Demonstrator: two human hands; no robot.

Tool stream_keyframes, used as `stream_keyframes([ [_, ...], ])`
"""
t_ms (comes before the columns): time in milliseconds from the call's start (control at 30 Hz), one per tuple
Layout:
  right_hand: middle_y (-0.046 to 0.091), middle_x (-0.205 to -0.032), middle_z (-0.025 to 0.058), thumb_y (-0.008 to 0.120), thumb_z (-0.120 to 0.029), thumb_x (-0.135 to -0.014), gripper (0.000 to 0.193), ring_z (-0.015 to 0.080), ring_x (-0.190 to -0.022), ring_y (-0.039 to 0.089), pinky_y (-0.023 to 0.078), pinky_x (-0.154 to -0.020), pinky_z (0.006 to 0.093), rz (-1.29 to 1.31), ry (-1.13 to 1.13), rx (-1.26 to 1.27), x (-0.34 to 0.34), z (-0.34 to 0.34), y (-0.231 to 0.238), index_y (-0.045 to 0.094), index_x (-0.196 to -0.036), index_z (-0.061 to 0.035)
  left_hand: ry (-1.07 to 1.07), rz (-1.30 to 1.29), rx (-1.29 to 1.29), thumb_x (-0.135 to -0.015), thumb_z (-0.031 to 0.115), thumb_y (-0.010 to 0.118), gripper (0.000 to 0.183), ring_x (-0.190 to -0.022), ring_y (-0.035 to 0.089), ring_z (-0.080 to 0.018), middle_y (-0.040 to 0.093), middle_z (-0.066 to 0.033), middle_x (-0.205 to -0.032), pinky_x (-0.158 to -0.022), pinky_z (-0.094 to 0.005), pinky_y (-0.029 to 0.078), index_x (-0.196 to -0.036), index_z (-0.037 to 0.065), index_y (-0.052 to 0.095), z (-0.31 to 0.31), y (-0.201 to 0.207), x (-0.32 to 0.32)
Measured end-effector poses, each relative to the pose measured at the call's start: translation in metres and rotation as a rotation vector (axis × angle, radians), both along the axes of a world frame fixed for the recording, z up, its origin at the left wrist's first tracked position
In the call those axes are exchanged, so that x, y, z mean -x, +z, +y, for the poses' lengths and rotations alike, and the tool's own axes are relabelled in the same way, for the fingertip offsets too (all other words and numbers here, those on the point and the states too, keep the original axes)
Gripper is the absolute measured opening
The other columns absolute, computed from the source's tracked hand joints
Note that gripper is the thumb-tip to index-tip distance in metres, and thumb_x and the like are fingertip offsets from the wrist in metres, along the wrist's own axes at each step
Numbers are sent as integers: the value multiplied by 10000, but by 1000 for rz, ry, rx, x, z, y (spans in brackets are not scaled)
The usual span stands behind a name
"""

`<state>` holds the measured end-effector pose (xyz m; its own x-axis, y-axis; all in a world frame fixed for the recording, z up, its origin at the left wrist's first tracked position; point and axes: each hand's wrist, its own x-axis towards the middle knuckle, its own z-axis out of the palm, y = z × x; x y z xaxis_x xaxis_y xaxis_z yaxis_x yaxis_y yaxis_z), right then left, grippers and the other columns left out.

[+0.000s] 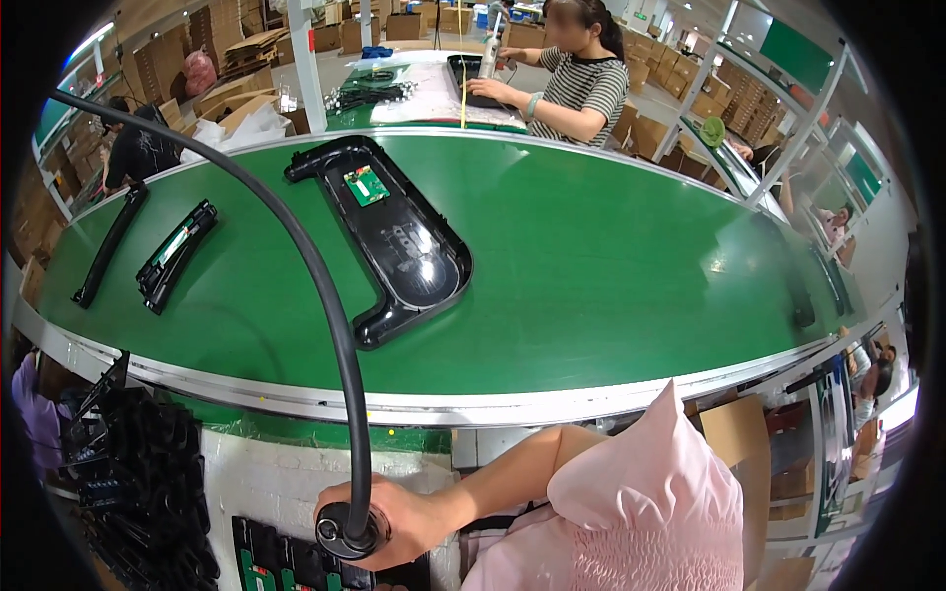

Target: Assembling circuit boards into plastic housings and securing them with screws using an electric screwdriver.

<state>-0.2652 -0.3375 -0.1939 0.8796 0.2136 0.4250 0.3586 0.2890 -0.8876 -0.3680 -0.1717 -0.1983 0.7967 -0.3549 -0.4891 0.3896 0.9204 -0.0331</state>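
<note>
The right hand (404,527) gripped a black tool (340,537) at seven o'clock; the left hand's state could not be determined. Cord (313,258) drag could have deflected the tool into nearby green boards (259,579).

Cardboard cartons (404,27) piled behind (some flattened), white-framed rack (799,125) at right

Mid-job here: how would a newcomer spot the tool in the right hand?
Find the big green work surface, then drop below its near edge to the right hand, reaching in from a pink sleeve. The rounded black tool is in its grip. Unlike the black parts with green boards near it, it has a thick black cable rising from its top.
</note>
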Motion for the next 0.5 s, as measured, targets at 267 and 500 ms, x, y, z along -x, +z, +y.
stream_keyframes([
  [267, 423, -594, 57, 620, -64, -631, 233, 177, -532, 390, 348, -495, 289, -36, -70, -49, -4, -1, 4, 455, -787, -10, 33, 18, 111, -853, 77, 518, 60, -689, 408, -139, 475, -52, -820, -605, -245, 396, -840, 26, 490, -7, 4, -6],
  [500, 493, -683, 37, 659, -56, -666, 265, 146, -630, 479, 385, -565, 258, -45, -2, 9, -2, 2, 13, 495, -870, -19, 19, 53, 108, -882, 108, 473, 147, -826, 495, -170, 533, -95, -906, -674, -268, 449, -955, -3, 535, 11, -1, 3],
])
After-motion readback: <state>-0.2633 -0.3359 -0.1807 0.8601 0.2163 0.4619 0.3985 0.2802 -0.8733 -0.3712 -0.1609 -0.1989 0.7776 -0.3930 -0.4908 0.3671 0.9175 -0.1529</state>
